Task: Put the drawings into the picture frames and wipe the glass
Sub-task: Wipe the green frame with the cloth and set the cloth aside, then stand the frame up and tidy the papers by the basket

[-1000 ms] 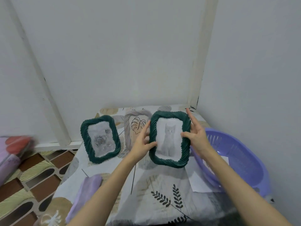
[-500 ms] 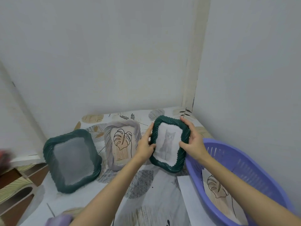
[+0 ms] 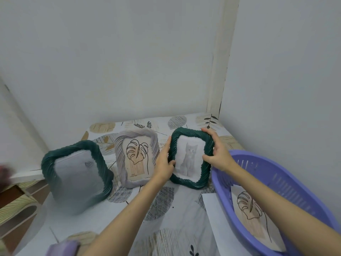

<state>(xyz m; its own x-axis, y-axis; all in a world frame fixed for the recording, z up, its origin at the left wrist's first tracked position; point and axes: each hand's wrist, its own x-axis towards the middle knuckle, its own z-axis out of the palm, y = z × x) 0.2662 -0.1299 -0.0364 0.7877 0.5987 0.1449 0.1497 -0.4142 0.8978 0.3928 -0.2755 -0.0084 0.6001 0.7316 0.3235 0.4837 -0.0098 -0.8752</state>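
A dark green frame with a grey cat drawing stands upright on the table, its lower edge touching the cloth. My left hand grips its left side and my right hand grips its right side and top corner. Left of it a grey frame with a leaf drawing stands upright. Further left stands a second dark green frame with a faint rose drawing. A loose leaf drawing lies in the purple basket.
The purple basket sits at the right against the wall. A white sheet lies beside it on the leaf-patterned tablecloth. A purple cloth shows at the bottom left edge. Walls close in behind and at the right.
Both hands have carried the cat frame down and away, setting it on the table to the right of the grey frame. The view has moved closer and lower.
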